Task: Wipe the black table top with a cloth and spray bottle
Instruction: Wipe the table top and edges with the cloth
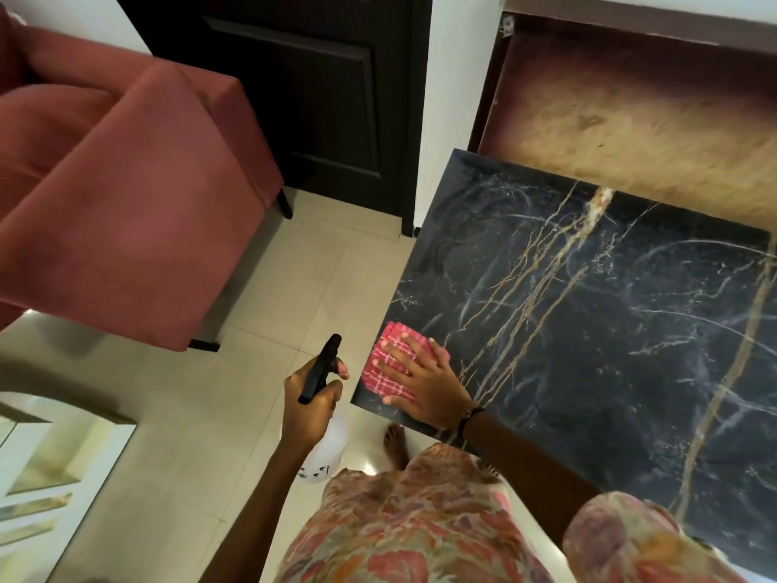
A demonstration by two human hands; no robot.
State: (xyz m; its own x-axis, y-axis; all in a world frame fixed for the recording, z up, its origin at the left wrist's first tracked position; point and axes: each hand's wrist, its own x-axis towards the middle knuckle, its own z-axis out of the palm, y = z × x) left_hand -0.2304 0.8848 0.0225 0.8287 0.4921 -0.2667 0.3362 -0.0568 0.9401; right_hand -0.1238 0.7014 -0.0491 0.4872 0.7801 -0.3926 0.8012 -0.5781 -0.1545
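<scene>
The black table top (609, 313), marbled with gold and white veins, fills the right side of the view. A folded red-and-white checked cloth (389, 357) lies on its near left corner. My right hand (424, 380) presses flat on the cloth with fingers spread. To the left of the table, over the floor, my left hand (313, 403) grips a spray bottle (326, 450) with a black trigger head and a white translucent body. The nozzle points up and away from the table.
A red armchair (126, 183) stands to the left on the pale tiled floor (294, 288). A dark door (319, 98) is behind it. A wooden panel (630, 119) runs behind the table. A glass-topped unit (50, 469) sits at lower left. My bare foot (397, 448) is by the table corner.
</scene>
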